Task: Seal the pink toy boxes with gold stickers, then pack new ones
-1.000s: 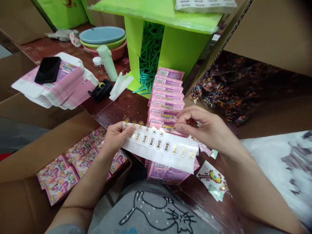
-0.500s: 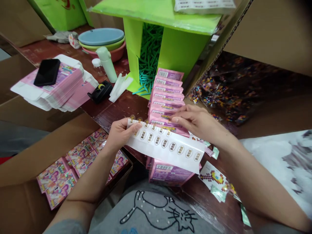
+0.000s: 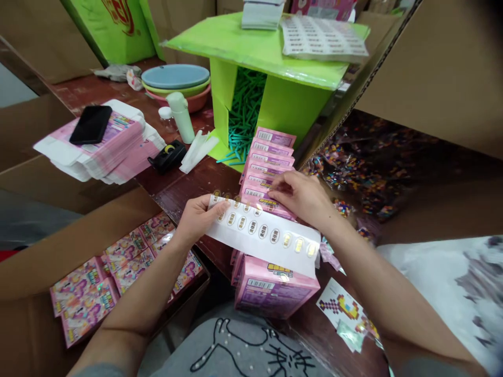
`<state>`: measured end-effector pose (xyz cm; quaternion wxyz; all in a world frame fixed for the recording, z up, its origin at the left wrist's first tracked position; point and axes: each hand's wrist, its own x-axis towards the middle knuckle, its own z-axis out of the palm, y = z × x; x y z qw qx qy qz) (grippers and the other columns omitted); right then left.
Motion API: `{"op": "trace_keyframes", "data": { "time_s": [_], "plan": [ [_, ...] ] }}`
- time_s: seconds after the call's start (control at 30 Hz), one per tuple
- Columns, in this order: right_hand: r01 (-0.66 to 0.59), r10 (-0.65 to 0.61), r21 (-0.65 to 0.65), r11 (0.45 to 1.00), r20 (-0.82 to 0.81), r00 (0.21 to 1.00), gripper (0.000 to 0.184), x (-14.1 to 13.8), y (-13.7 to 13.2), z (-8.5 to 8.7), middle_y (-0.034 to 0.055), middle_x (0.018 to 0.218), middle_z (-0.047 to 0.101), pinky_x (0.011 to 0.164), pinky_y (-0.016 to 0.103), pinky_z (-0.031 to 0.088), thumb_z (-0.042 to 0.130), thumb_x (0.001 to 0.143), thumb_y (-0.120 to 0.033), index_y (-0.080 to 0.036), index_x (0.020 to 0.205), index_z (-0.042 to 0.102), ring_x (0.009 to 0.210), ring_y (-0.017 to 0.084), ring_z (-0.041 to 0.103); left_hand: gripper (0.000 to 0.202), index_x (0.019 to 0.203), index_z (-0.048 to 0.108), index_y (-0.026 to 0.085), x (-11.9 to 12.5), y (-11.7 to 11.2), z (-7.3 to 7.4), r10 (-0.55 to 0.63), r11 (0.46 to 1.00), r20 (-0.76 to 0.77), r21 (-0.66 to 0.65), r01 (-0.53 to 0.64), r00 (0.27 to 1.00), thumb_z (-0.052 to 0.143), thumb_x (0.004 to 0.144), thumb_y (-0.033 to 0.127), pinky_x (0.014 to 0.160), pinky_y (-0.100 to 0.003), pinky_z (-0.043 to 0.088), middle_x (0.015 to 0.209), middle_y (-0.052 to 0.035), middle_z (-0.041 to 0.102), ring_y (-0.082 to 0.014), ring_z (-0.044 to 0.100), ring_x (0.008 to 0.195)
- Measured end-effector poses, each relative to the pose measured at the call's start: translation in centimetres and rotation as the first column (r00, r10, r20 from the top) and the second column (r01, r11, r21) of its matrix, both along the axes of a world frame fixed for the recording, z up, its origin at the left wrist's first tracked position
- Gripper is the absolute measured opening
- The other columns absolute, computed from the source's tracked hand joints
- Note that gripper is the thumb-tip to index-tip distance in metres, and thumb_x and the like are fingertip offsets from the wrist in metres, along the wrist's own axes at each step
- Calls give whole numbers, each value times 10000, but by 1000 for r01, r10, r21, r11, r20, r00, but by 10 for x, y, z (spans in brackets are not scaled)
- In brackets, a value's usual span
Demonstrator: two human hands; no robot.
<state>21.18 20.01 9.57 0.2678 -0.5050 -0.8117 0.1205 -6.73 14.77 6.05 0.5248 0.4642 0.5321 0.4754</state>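
A white strip of oval gold stickers [image 3: 262,230] slants across the row of boxes, pinched at its left end by my left hand [image 3: 200,217], thumb on top. My right hand [image 3: 301,193] has its thumb and forefinger drawn together at the top of a pink box [image 3: 255,192] in the row. Whatever is between those fingertips is too small to make out. Several pink boxes stand one behind another, and the nearest pink box [image 3: 277,290] shows a barcode and purple print. The strip covers part of the boxes behind it.
An open carton on the left holds colourful packed boxes [image 3: 84,298]. Behind stand flattened boxes under a phone [image 3: 91,124], a tape dispenser [image 3: 168,156], a green bottle [image 3: 181,118], stacked basins [image 3: 175,76] and a green container [image 3: 298,99] of green sticks. Bagged beads [image 3: 346,162] lie right.
The view has shifted so the green container's top shows more. My right hand has moved slightly left, its fingertips onto a box top. The strip's upper row shows one sticker fewer.
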Motion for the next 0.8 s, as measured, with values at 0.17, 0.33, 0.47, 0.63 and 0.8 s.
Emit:
{"op": "trace_keyframes", "data": {
  "time_s": [0.17,0.33,0.47,0.63,0.8],
  "plan": [
    [-38,7,152,988,201,980,121,2,-5,0,99,1166,729,919,453,404,709,1033,-344,-265,1084,786,1042,293,666,364,742,817,169,0,5,6,-23,999,-29,23,24,999,906,681,516,484,-210,431,681,-44,745,-144,586,554],
    [-153,154,-26,988,76,985,276,9,-2,14,96,1107,760,919,464,482,629,1079,-459,-296,1074,853,1038,285,672,318,720,801,176,8,15,10,-63,993,-28,97,65,998,903,727,477,505,-208,430,659,-22,710,-127,554,553],
    [-406,330,-241,882,-300,895,310,6,-10,34,67,981,783,826,369,562,699,1023,-517,-235,944,803,906,212,714,312,735,803,166,12,24,7,-86,988,-45,128,91,995,874,772,468,520,-203,430,676,-22,703,-128,559,585],
    [-226,118,-231,946,-405,907,278,6,7,32,73,983,775,801,363,561,784,938,-485,-210,927,739,891,218,716,360,747,790,160,16,30,4,-61,995,-22,81,62,998,881,760,508,527,-211,445,700,-33,714,-136,573,596],
    [-133,108,-186,973,-137,985,89,2,47,4,51,975,781,886,392,528,756,912,-284,-219,870,714,900,234,723,388,782,794,170,8,38,-6,20,996,-26,84,-18,999,888,767,546,534,-212,452,717,-25,712,-134,576,602]
  ]
}}
